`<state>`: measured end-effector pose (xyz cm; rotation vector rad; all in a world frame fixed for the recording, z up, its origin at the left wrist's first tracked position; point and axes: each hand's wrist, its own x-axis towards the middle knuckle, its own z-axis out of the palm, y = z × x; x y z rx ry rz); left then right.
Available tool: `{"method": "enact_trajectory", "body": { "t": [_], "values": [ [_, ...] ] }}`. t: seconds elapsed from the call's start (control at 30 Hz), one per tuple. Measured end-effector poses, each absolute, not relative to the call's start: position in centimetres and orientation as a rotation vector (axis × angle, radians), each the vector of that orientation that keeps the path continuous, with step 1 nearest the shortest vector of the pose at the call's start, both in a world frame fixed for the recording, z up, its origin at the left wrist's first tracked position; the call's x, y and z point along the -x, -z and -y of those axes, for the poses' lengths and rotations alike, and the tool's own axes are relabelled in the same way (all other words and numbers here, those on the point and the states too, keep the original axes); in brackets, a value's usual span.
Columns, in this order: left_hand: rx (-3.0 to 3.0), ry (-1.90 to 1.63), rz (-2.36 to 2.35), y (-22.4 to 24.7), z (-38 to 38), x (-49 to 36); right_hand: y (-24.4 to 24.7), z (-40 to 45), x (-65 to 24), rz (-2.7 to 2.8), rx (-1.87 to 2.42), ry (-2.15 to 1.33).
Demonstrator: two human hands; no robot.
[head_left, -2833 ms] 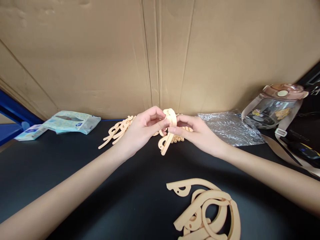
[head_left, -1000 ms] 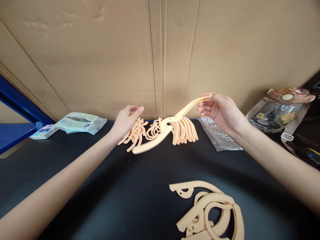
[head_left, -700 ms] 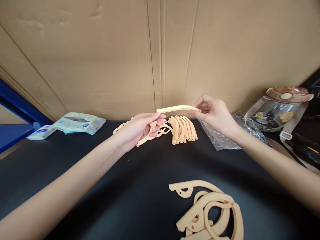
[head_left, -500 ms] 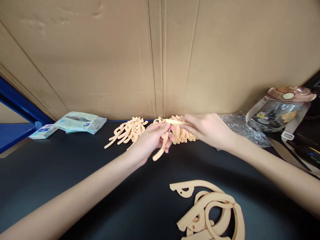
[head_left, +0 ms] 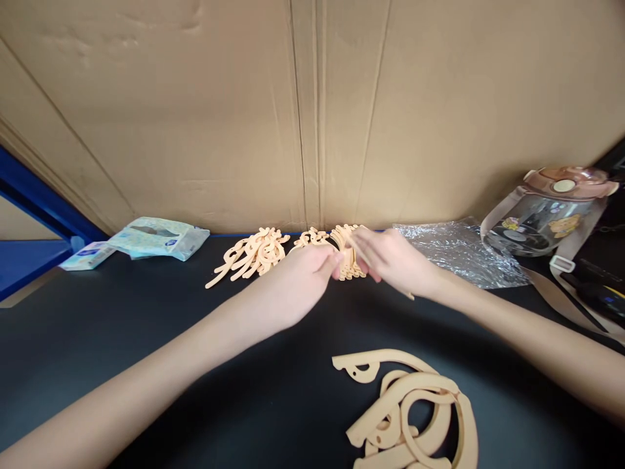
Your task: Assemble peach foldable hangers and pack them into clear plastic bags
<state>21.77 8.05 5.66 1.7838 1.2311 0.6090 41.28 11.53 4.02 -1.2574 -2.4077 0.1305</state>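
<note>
My left hand [head_left: 300, 280] is closed in a pinch near the middle of the table; what its fingers hold is hidden behind the hand. Close against its fingertips is my right hand [head_left: 390, 257], somewhat blurred, its fingers bent around a slim beige hanger piece [head_left: 411, 296] whose tip shows below the hand. Behind the hands lie loose curved hanger arms [head_left: 351, 260] in a row, partly covered by the fingers. More hooked beige pieces [head_left: 263, 251] are heaped left of them. Close to me, several joined folding hangers [head_left: 405, 391] overlap in a pile.
A tissue pack [head_left: 156, 238] and a small box [head_left: 88, 255] lie at the back left. Crinkled clear plastic [head_left: 459, 254] is at the right, beside a strapped clear bottle [head_left: 547, 215]. A cardboard wall [head_left: 219, 117] closes off the back of the black table [head_left: 219, 391].
My left hand has turned over, and the arm that hung below it is out of sight. My right hand has shifted slightly left and down, and a beige tip now shows beneath it.
</note>
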Motion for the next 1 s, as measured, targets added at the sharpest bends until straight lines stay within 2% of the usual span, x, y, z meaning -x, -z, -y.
{"method": "enact_trajectory", "body": {
  "t": [0.07, 0.27, 0.4, 0.57, 0.7, 0.8, 0.9, 1.0],
  "values": [
    [-1.917, -0.545, -1.268, -6.3, -8.1, -20.7, -4.3, -13.1, -42.3, 2.161, 1.385, -0.36],
    [-1.845, -0.685, -1.594, -7.8, -12.1, -14.1, -3.1, -17.0, -44.3, 2.016, 1.579, -0.314],
    [-1.813, -0.74, -1.829, -5.1, -15.6, -9.8, -2.1, -18.2, -43.7, 2.033, 1.586, -0.281],
    [-1.927, -0.768, -1.933, -1.8, -16.7, -9.3, -2.8, -18.1, -43.5, 1.978, 1.541, -0.271],
    [-2.152, -0.776, -1.871, -2.2, -15.4, -10.1, -4.1, -16.4, -44.2, 1.871, 1.346, -0.249],
    [-2.429, -0.618, -1.681, -2.8, -14.1, -10.3, -4.6, -15.1, -44.6, 1.778, 1.197, -0.269],
    [-2.707, -0.406, -1.52, -2.8, -13.4, -10.4, -4.5, -15.1, -44.8, 1.773, 1.237, -0.355],
    [-2.813, -0.339, -1.461, -2.3, -13.3, -10.5, -3.8, -16.4, -44.6, 1.839, 1.371, -0.447]
  ]
}}
